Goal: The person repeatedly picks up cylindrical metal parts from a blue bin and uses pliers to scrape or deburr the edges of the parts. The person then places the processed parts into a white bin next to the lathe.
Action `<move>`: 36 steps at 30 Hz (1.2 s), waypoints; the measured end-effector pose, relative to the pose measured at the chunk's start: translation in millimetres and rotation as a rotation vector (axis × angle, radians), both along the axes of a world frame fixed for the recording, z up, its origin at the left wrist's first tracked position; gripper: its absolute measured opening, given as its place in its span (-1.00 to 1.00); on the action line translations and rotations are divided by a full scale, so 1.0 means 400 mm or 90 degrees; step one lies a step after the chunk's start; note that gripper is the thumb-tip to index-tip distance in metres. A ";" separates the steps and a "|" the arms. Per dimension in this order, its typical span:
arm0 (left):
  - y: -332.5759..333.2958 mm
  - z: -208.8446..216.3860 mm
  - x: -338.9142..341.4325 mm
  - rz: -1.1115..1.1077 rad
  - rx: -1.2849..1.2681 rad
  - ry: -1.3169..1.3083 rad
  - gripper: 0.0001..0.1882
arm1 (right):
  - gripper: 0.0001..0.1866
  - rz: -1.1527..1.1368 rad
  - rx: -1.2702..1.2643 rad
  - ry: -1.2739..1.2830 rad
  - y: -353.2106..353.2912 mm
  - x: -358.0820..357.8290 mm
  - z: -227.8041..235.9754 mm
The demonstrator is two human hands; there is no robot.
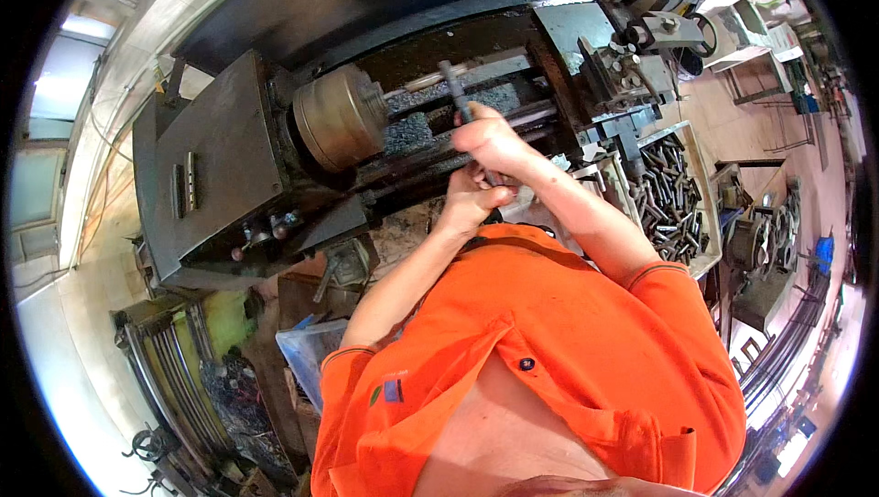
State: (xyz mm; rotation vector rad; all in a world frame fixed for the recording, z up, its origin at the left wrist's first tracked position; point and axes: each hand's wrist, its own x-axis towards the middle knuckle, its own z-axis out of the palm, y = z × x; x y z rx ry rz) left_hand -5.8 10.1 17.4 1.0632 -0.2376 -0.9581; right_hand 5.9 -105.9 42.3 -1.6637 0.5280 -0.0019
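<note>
- Dark rod (458,94): held slantwise above the lathe bed, its far end toward eleven o'clock from the hands and blurred.
- Right hand (493,142): fingers curled tight around the rod's middle.
- Left hand (472,199): at seven o'clock from the right, thumb and fingers drawn narrow on the rod's lower part, which is partly hidden.
- The step in hand looks like two-handed handling of the rod; any shift from here would call for a firm grip and a watched far end.
- Light bar (417,84): at eleven from the hands, reaching from the chuck (339,121) toward the rod; I cannot tell whether they touch, or whether the chuck turns.
- Metal chips (409,133): on the bed at ten to eleven.
- Tool post (627,76): at two; the gap between it and the chuck seems the main room for moving.
- Back panel (394,2): bounds the far side, eleven to twelve.
- Tray (696,160) of metal pieces (664,199): at three, its edge near the right forearm.
- Orange shirt (568,314): at five, leaving little room for drawing back.
</note>
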 end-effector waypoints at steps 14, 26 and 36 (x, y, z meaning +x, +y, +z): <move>-0.024 -0.040 -0.015 -0.014 0.023 0.001 -0.69 | -0.78 -0.047 0.042 -0.016 -0.039 -0.012 -0.009; 0.001 -0.026 0.003 -0.016 0.088 -0.082 -0.63 | -0.83 -0.004 0.156 -0.069 -0.003 -0.004 0.018; 0.019 -0.051 0.003 -0.010 0.088 -0.115 -0.62 | -0.64 0.001 0.052 -0.055 0.012 0.003 0.008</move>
